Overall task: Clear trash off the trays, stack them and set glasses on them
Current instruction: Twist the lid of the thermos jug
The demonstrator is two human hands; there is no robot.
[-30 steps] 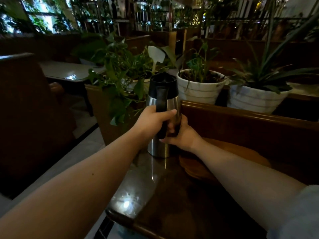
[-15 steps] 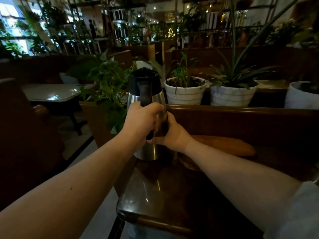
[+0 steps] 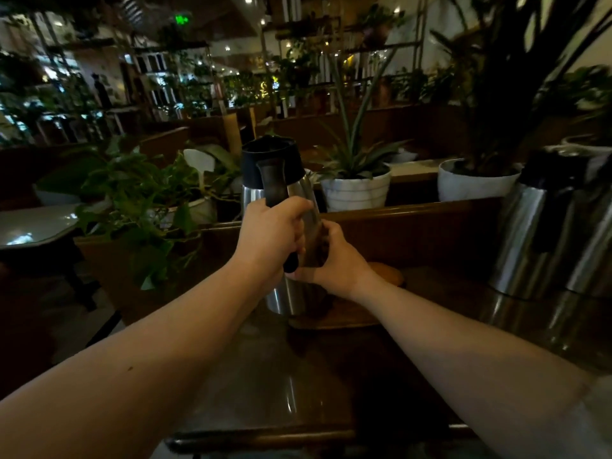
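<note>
left hand [image 3: 270,238]: wrapped around the black handle of the steel jug [image 3: 281,200] | right hand [image 3: 334,260]: pressed to the jug's right flank, steadying it | jug: held upright, long axis vertical, base just over the table [image 3: 265,376] | wooden tray [image 3: 347,314]: dark, flat, directly below and right of the hands, nearer the right hand; no glasses are seen.

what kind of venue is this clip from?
Likely a restaurant or cafe dining room: wooden booth partitions, steel thermal carafes on a dark table, potted plants lining the dividers.
</note>
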